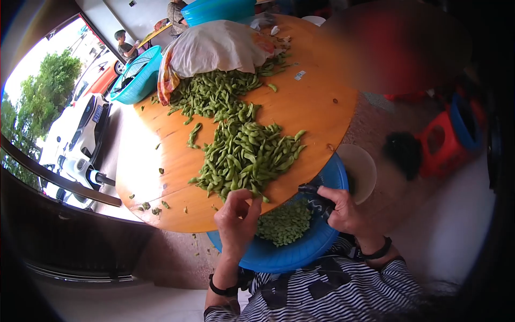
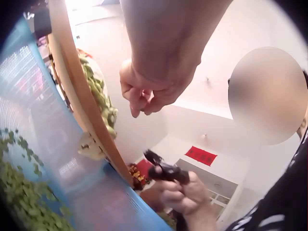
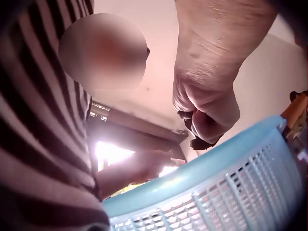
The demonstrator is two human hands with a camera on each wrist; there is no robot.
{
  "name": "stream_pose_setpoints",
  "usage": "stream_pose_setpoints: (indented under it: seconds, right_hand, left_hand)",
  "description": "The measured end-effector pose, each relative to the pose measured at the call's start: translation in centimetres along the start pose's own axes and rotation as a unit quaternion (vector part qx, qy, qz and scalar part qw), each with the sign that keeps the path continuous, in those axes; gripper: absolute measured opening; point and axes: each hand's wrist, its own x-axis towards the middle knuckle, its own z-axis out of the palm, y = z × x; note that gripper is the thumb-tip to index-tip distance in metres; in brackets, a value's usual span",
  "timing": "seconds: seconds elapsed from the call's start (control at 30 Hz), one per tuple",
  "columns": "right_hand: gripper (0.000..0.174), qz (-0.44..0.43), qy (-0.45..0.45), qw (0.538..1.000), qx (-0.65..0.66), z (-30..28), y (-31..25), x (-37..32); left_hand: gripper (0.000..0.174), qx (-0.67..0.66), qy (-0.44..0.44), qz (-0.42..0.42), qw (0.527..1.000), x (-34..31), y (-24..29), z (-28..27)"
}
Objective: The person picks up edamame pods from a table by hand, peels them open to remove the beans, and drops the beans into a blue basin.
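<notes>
My left hand (image 1: 236, 217) is at the table's near edge, its curled fingertips right by the lower edge of a heap of green soybean pods (image 1: 249, 155). A single pod (image 1: 265, 199) shows beside them; I cannot tell whether the fingers pinch it. Over the right side of a blue basket (image 1: 335, 214) is my right hand (image 1: 346, 214), loosely curled, with no pod visible in it. Black wraps (image 2: 168, 172) cover its thumb and a finger, as the left wrist view shows. Shelled green beans (image 1: 284, 222) lie in the basket below both hands.
The round wooden table (image 1: 322, 107) carries more pods under a white cloth (image 1: 214, 48). A teal basket (image 1: 139, 80) stands at its left side, and a pale bucket (image 1: 365, 174) is right of the blue basket. A red stool (image 1: 434, 145) stands further right.
</notes>
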Motion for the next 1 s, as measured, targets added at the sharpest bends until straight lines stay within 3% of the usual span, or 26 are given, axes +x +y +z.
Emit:
stream_pose_setpoints:
  seconds: [0.03,0.07,0.13,0.27,0.33,0.47,0.53,0.57,0.7,0.77,0.8,0.83,0.9,0.93,1.0]
  right_hand:
    - [0.05,0.028,-0.004,0.999,0.023,1.1,-0.4,0.4]
    - [0.054,0.06,-0.02,0.998,0.014,1.8,-0.1,0.6]
    - [0.052,0.118,-0.029,0.99,0.078,2.6,-1.9,1.0]
    - [0.049,0.162,-0.056,0.982,0.076,2.0,-1.0,0.5]
    - [0.047,0.101,-0.056,0.991,0.065,1.9,-0.9,0.4]
    - [0.047,0.084,-0.07,0.994,0.008,1.7,0.1,0.2]
    - [0.047,0.003,-0.052,0.999,-0.005,2.0,1.3,0.1]
    - [0.047,0.004,-0.051,0.999,-0.005,1.9,1.2,0.1]
    - [0.03,-0.02,-0.044,0.999,0.01,1.7,1.3,0.2]
    - [0.026,-0.031,-0.046,0.998,0.019,1.2,1.3,0.0]
    - [0.029,0.096,-0.082,0.979,0.16,0.6,1.2,-0.3]
    - [0.033,0.218,-0.115,0.923,0.296,0.3,1.1,-0.4]
    - [0.032,0.207,-0.127,0.91,0.337,0.3,1.3,-0.5]
    - [0.033,0.195,-0.139,0.894,0.379,0.4,1.5,-0.5]
    - [0.04,0.176,-0.135,0.906,0.36,0.3,1.9,-0.7]
  left_hand:
    - [0.012,-0.08,-0.065,0.012,0.995,-0.6,-1.0,0.6]
    - [0.012,-0.082,-0.068,0.012,0.994,-1.1,-1.5,1.4]
    - [0.012,-0.189,-0.141,-0.054,0.97,-2.1,-1.9,2.9]
    - [0.011,-0.188,-0.143,-0.065,0.97,-2.3,-1.8,3.6]
    - [0.011,-0.185,-0.143,-0.069,0.97,-2.4,-1.9,3.7]
    - [0.01,-0.169,-0.134,-0.059,0.975,-2.5,-2.2,4.0]
    - [0.01,-0.163,-0.137,-0.054,0.976,-2.5,-2.3,4.0]
    - [0.01,-0.158,-0.139,-0.047,0.976,-2.5,-2.4,4.1]
    - [0.012,-0.203,-0.145,-0.065,0.966,-2.5,-2.3,4.1]
    - [0.012,-0.365,-0.205,-0.166,0.893,-2.1,-2.0,3.7]
    - [0.012,-0.365,-0.206,-0.167,0.892,-2.0,-2.2,3.4]
    - [0.012,-0.412,-0.255,-0.207,0.85,-1.9,-2.5,3.1]
    - [0.011,-0.483,-0.312,-0.256,0.777,-1.8,-3.5,2.9]
    - [0.011,-0.483,-0.312,-0.258,0.777,-1.9,-3.7,3.1]
    - [0.011,-0.507,-0.307,-0.255,0.764,-2.0,-3.8,3.4]
